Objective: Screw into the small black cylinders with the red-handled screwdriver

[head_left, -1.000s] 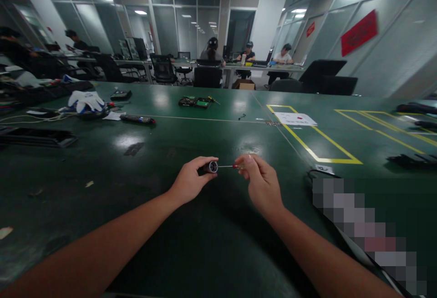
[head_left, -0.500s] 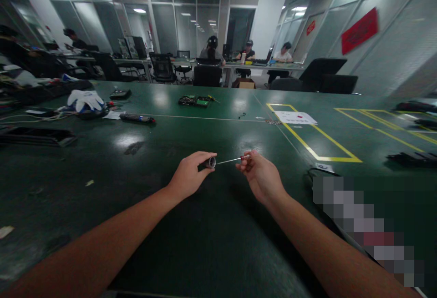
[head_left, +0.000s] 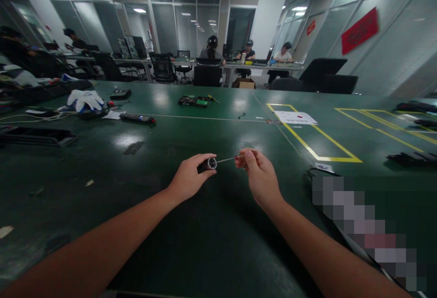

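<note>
My left hand (head_left: 189,175) is closed around a small dark cylinder with a pale ring-shaped open end (head_left: 212,164), gripped between thumb and fingers. That open end faces right and toward me. In my right hand (head_left: 257,170) is a thin screwdriver (head_left: 225,159), pinched by its red handle, which the fingers mostly cover. Its metal shaft points left, and the tip reaches into the ring's opening or just in front of it; I cannot tell which. Both hands are above the green table (head_left: 191,252).
At left lie white gloves (head_left: 85,101), a dark cylindrical tool (head_left: 137,118) and a black tray (head_left: 37,136). Farther back sits an open tool case (head_left: 194,101). A paper sheet (head_left: 295,117) rests by yellow tape (head_left: 336,158). Several people sit at a far table.
My right hand has moved slightly left with the screwdriver, bringing its tip to the cylinder's opening. The ring end has turned a little more toward me.
</note>
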Demonstrator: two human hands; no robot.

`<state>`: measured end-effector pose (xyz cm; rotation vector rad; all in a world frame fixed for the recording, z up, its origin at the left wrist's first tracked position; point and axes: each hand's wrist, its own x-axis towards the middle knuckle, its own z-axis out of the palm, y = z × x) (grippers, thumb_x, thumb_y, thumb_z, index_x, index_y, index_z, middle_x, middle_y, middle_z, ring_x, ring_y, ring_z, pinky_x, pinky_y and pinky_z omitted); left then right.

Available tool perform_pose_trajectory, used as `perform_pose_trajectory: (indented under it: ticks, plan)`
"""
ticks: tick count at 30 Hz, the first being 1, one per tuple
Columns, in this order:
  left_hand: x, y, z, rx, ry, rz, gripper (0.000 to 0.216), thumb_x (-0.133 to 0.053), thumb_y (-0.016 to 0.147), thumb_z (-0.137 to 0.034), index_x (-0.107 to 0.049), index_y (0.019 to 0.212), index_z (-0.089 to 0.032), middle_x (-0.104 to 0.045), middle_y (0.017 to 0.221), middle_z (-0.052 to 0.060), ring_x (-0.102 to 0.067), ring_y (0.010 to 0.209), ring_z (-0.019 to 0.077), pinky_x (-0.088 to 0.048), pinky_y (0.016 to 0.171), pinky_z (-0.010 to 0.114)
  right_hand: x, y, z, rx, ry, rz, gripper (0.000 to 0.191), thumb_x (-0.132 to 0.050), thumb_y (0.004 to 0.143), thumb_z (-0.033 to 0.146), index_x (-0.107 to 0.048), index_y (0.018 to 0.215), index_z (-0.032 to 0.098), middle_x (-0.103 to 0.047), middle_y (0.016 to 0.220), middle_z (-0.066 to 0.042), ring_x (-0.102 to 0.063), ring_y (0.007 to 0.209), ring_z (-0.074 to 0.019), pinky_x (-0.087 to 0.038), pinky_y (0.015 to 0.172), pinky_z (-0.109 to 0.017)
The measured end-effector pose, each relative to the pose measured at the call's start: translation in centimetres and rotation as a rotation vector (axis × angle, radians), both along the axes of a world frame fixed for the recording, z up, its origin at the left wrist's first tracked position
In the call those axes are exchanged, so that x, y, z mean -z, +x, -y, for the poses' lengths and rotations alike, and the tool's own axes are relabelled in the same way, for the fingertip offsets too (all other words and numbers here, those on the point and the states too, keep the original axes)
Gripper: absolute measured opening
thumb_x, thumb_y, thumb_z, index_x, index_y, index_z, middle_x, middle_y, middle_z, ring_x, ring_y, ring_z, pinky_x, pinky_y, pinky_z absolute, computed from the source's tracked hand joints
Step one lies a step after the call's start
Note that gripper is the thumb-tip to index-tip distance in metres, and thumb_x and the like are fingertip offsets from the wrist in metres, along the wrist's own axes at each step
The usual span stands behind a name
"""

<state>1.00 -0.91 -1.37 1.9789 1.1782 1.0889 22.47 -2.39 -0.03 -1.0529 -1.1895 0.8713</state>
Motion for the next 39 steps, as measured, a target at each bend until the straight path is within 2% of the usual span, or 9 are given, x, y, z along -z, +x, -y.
perform_pose_trajectory:
  ticks: [4, 8, 12, 16, 19, 22, 25, 29, 39]
  plan:
    - [0.2, 0.0, -0.2, -0.020, 0.009, -0.001, 0.044, -0.077, 0.085, -0.015, -0.069, 0.125, -0.028, -0.071, 0.123, 0.001, -0.066, 0.113, 0.0187, -0.051, 0.104, 0.036, -0.9, -0.2, 0.9, -0.071, 0.060, 0.078, 0.024, -0.060, 0.097, 0.046, -0.065, 0.103, 0.024, -0.064, 0.072, 0.002, -0.059, 0.065, -0.0159, -0.048, 0.065, -0.032]
    - [0.0, 0.0, -0.1, -0.018, 0.025, -0.014, 0.042, -0.077, 0.084, -0.013, -0.070, 0.123, -0.027, -0.071, 0.123, 0.001, -0.065, 0.115, 0.0194, -0.050, 0.106, 0.038, -1.6, -0.3, 1.7, -0.165, 0.088, 0.076, 0.025, -0.059, 0.097, 0.047, -0.069, 0.098, 0.024, -0.059, 0.070, 0.002, -0.055, 0.065, -0.0155, -0.046, 0.066, -0.032]
    - [-0.1, 0.0, 0.0, -0.011, 0.016, -0.025, 0.042, -0.076, 0.084, -0.012, -0.070, 0.123, -0.026, -0.071, 0.123, 0.002, -0.065, 0.115, 0.0195, -0.049, 0.108, 0.040, -1.7, -0.4, 1.8, -0.073, 0.054, 0.138, 0.029, -0.057, 0.098, 0.046, -0.074, 0.093, 0.022, -0.061, 0.070, 0.000, -0.055, 0.066, -0.0161, -0.045, 0.066, -0.033]
    - [-0.1, 0.0, 0.0, -0.020, 0.033, -0.022, 0.044, -0.077, 0.084, -0.012, -0.070, 0.125, -0.026, -0.070, 0.125, 0.002, -0.065, 0.116, 0.0198, -0.050, 0.108, 0.040, -0.8, -0.5, 1.0, -0.026, 0.028, -0.015, 0.024, -0.064, 0.094, 0.044, -0.072, 0.098, 0.022, -0.070, 0.083, -0.003, -0.064, 0.075, -0.0176, -0.050, 0.075, -0.034]
    - [-0.4, 0.1, 0.1, 0.015, 0.099, -0.062, 0.043, -0.074, 0.086, -0.011, -0.069, 0.126, -0.024, -0.070, 0.126, 0.004, -0.065, 0.117, 0.0195, -0.051, 0.108, 0.040, -0.1, -0.4, 0.1, -0.019, -0.062, -0.145, 0.026, -0.067, 0.092, 0.047, -0.071, 0.093, 0.021, -0.070, 0.083, -0.003, -0.065, 0.074, -0.0174, -0.052, 0.075, -0.034]
    - [-0.9, 0.1, 0.2, 0.044, 0.193, -0.128, 0.042, -0.071, 0.088, -0.009, -0.068, 0.128, -0.023, -0.069, 0.127, 0.005, -0.064, 0.120, 0.0194, -0.050, 0.111, 0.040, 0.1, 0.2, -0.7, -0.105, -0.271, -0.400, 0.026, -0.069, 0.091, 0.045, -0.069, 0.084, 0.020, -0.066, 0.072, -0.002, -0.061, 0.066, -0.0160, -0.054, 0.074, -0.035]
    - [-1.2, 0.0, 0.1, 0.016, 0.156, -0.172, 0.042, -0.070, 0.088, -0.009, -0.068, 0.128, -0.022, -0.069, 0.127, 0.005, -0.064, 0.119, 0.0198, -0.051, 0.110, 0.041, 0.4, 0.8, -1.4, -0.116, -0.413, -0.538, 0.024, -0.069, 0.091, 0.038, -0.067, 0.077, 0.019, -0.061, 0.066, 0.000, -0.057, 0.060, -0.0141, -0.056, 0.075, -0.035]
    - [-1.2, -0.2, -0.1, 0.008, 0.075, -0.193, 0.043, -0.071, 0.088, -0.009, -0.068, 0.129, -0.023, -0.069, 0.126, 0.005, -0.065, 0.116, 0.0199, -0.052, 0.109, 0.041, 1.0, 1.0, -1.8, -0.058, -0.342, -0.494, 0.023, -0.072, 0.088, 0.040, -0.067, 0.080, 0.019, -0.063, 0.067, 0.000, -0.058, 0.061, -0.0138, -0.055, 0.075, -0.032]
    - [-0.7, 0.0, 0.1, 0.002, 0.073, -0.134, 0.043, -0.074, 0.087, -0.015, -0.067, 0.128, -0.025, -0.069, 0.126, 0.005, -0.065, 0.116, 0.0222, -0.052, 0.107, 0.042, 0.9, 0.0, -1.0, -0.080, -0.138, -0.239, 0.033, -0.072, 0.086, 0.053, -0.068, 0.092, 0.020, -0.068, 0.076, -0.001, -0.064, 0.072, -0.0164, -0.052, 0.074, -0.034]
